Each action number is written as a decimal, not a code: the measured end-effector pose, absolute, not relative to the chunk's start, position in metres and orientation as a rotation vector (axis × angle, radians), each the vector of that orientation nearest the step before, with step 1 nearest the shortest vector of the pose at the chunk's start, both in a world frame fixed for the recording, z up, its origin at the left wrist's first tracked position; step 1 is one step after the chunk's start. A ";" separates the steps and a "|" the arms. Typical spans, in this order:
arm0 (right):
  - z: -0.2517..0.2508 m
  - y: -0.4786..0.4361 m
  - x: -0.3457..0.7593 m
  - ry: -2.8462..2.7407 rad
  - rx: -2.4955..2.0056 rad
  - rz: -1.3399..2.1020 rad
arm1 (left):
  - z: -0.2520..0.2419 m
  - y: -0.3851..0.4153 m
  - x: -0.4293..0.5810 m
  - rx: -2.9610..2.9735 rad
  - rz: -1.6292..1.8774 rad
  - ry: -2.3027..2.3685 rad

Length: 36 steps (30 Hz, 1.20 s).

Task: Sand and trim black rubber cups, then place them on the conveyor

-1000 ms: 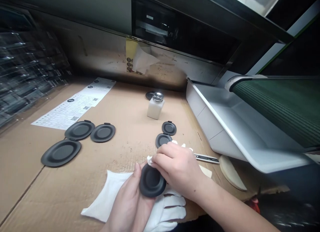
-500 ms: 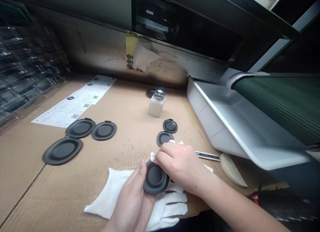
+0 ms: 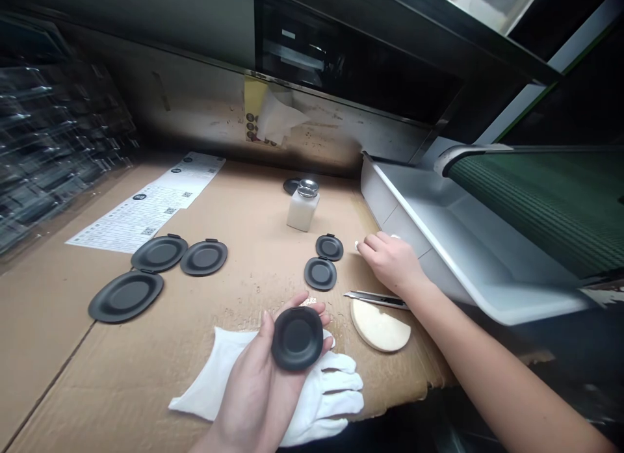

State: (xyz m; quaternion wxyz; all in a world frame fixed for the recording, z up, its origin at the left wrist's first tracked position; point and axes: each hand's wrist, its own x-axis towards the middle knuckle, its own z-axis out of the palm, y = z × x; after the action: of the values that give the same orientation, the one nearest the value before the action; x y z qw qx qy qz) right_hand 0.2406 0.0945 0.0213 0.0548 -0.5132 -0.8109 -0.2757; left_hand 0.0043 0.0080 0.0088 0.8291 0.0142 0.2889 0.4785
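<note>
your brown cardboard tabletop (image 3: pixel 121 375) meets a white tray (image 3: pixel 385 206), and your right hand (image 3: pixel 390 263) rests just beside it, fingers loosely bent, pinching nothing. a white cotton glove (image 3: pixel 326 391) lies under your left hand (image 3: pixel 256 381), fingers cupped around a matte black round disc (image 3: pixel 297 339) on the palm.

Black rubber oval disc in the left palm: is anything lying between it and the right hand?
Yes. A slim silver utility knife lies flat on the brown cardboard between the black rubber oval disc in the left hand and the right hand, just below the right hand.
</note>
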 end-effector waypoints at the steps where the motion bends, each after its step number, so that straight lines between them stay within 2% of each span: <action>1: 0.015 0.094 0.243 -2.467 -1.564 -0.803 | 0.009 0.008 0.004 0.020 1.017 0.601; 14: 0.011 0.023 0.234 -2.363 -1.802 -0.223 | 0.006 0.008 0.003 0.038 1.032 0.490; 20: 0.002 0.020 0.241 -2.240 -1.843 -0.171 | 0.007 0.008 0.003 0.005 1.044 0.475; 26: 0.021 0.000 0.198 -2.009 -1.483 -0.457 | 0.010 0.006 0.003 0.079 1.111 0.523; 32: 0.017 -0.019 0.135 -2.052 -1.446 -0.080 | 0.009 0.009 0.001 -0.042 1.072 0.499; 36: 0.003 -0.022 0.122 -1.972 -1.497 -0.031 | 0.006 0.010 0.001 -0.086 1.049 0.502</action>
State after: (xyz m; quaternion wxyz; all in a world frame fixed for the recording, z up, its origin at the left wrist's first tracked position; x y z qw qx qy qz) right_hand 0.1216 -0.0222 0.0029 0.3266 -0.5716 -0.7527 -0.0119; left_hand 0.0007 0.0103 0.0064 0.8348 -0.0405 0.2370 0.4952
